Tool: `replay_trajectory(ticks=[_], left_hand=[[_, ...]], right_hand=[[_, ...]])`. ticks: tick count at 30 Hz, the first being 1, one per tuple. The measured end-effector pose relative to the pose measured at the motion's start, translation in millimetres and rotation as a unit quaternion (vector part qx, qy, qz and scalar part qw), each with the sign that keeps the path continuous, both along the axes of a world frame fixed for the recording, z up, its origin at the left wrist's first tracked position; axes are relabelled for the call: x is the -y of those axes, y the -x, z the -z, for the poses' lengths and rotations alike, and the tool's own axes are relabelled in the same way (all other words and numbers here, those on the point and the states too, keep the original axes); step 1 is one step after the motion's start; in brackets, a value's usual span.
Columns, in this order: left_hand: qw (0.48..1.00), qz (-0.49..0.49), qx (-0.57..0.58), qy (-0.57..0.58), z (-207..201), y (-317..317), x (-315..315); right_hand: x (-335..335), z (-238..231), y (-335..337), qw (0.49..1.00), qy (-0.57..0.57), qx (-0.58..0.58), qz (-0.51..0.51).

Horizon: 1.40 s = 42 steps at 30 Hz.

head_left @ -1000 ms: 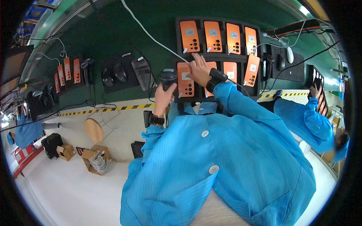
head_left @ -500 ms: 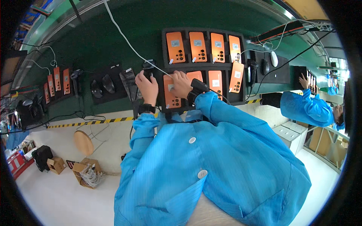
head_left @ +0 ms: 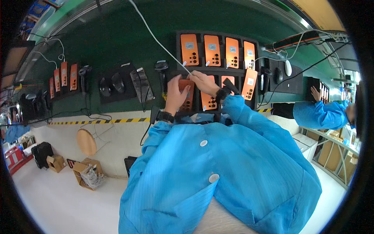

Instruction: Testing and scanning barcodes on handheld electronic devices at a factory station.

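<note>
An orange phone point(head_left: 187, 99) with black camera rings stands at the near left of a black foam tray point(head_left: 218, 71). My left hand point(head_left: 176, 95) is around its left side and top, with fingers and thumb bent onto it. At the phone's top end, my right hand point(head_left: 205, 83) pinches the end of a white cable point(head_left: 156, 37). The fingers hide whether the plug sits in the phone. Beside my right hand lies another orange phone point(head_left: 209, 97), and a tilted one point(head_left: 249, 84) rests at the tray's right. Several more fill the far row.
Left of the tray is a black handheld scanner point(head_left: 161, 67). Further left are a clear bag point(head_left: 142, 85), a dark mouse point(head_left: 118, 82) and upright orange phones point(head_left: 73, 77). Another mat with a white mouse point(head_left: 288, 68) lies right, near a co-worker in a blue sleeve point(head_left: 317, 113).
My left hand has moved right, from beside the scanner onto the near-left phone. My right hand has shifted to the phone's top end with the cable. The whole view has shifted slightly.
</note>
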<state>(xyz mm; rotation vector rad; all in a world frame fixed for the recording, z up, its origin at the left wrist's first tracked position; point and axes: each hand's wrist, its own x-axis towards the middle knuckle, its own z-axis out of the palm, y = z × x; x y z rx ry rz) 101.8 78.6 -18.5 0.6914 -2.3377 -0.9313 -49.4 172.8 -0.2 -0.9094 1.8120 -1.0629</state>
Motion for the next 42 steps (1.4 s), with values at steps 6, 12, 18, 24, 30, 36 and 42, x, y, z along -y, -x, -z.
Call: replay_trajectory(ticks=[6, 12, 18, 24, 30, 36, 42], left_hand=[[0.930, 0.090, 0.035, -0.354, -24.6, -9.0, 7.3], [0.912, 0.069, 0.020, -0.404, -10.8, -17.3, 7.3], [0.915, 0.068, 0.055, -0.395, -21.5, -19.5, 8.1], [0.923, 0.069, 0.040, -0.376, -18.3, -17.4, 6.9], [0.919, 0.058, 0.021, -0.390, -1.4, -7.6, 10.1], [0.915, -0.024, -0.069, -0.396, 5.6, 23.4, 25.8], [0.992, -0.008, 0.064, -0.107, 12.5, 4.0, 7.0]], right_hand=[[-18.4, -26.2, 6.3, 0.996, 0.067, -0.026, -0.052], [-7.6, -37.3, -8.1, 0.995, 0.027, 0.093, 0.003], [-6.5, -37.5, -12.8, 0.992, 0.020, 0.125, -0.004], [-11.2, -18.8, -16.9, 0.998, 0.040, 0.039, -0.012], [-12.0, -2.7, -21.3, 0.994, 0.038, 0.095, 0.043], [-66.8, 11.9, 2.0, 0.988, 0.013, 0.066, 0.136], [-187.8, 13.9, 70.1, 0.901, -0.168, -0.156, 0.368]])
